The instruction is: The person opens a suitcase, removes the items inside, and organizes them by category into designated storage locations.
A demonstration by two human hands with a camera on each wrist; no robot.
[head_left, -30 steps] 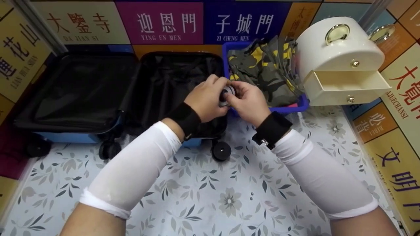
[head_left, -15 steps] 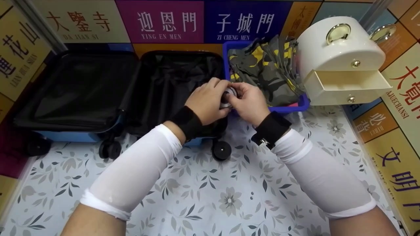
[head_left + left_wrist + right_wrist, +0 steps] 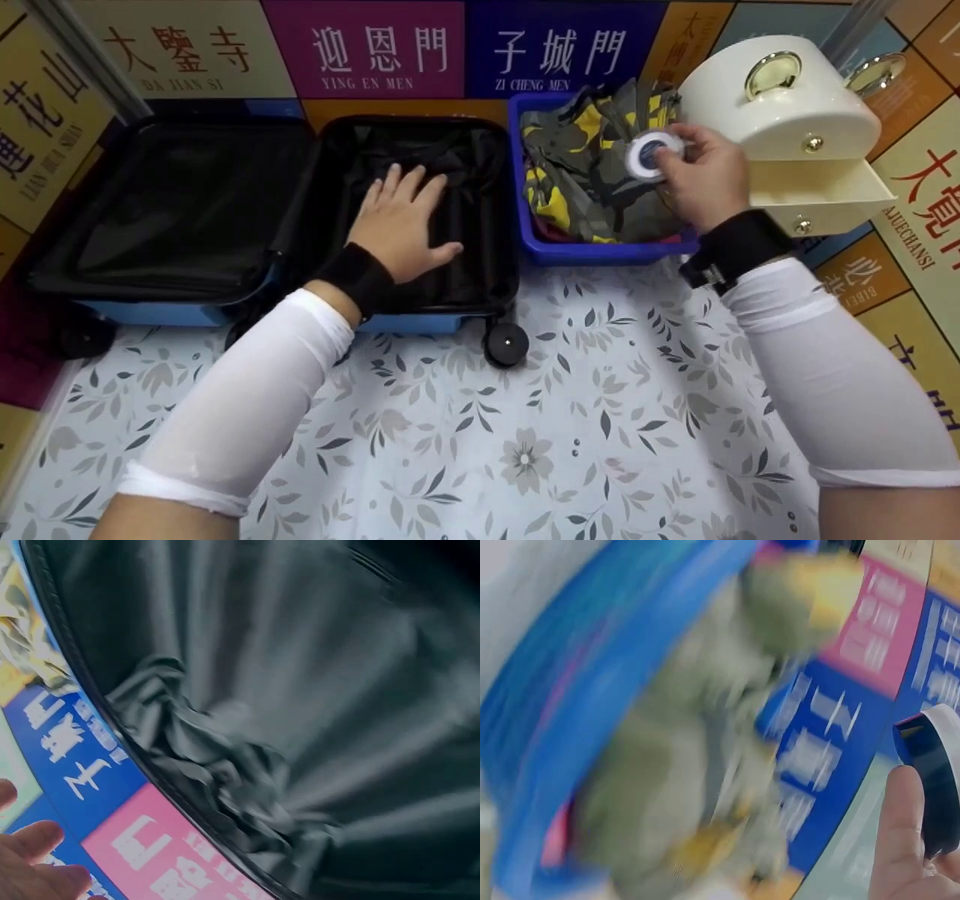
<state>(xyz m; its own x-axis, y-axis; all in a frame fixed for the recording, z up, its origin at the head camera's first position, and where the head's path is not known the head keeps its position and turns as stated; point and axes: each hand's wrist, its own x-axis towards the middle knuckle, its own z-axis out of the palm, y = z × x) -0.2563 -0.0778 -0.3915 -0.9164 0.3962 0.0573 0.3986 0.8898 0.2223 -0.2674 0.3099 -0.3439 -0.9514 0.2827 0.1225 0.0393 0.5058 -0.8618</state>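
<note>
My right hand (image 3: 709, 176) pinches a small round white case with a dark blue centre (image 3: 643, 159), thumb on its face, over the right side of the blue basket. From the side in the right wrist view, the round white case (image 3: 934, 780) has a dark band and a pale rim. My left hand (image 3: 405, 225) is over the right half of an open suitcase (image 3: 480, 277), fingers spread and holding nothing. Its fingertips (image 3: 41, 840) show at the lower left of the left wrist view, beside the dark pleated lining (image 3: 315, 705).
Camouflage clothing (image 3: 600, 180) with yellow patches fills the blue basket (image 3: 600, 253). Right of it stands a white storage box (image 3: 750, 105) with gold handles and its drawer (image 3: 817, 187) pulled out. The suitcase's other half (image 3: 187, 210) lies at left. Printed panels line the back.
The hands were together on the round white case. They have parted: my right hand has carried it right, over the basket, while my left hand has let go, moved left and spread its fingers.
</note>
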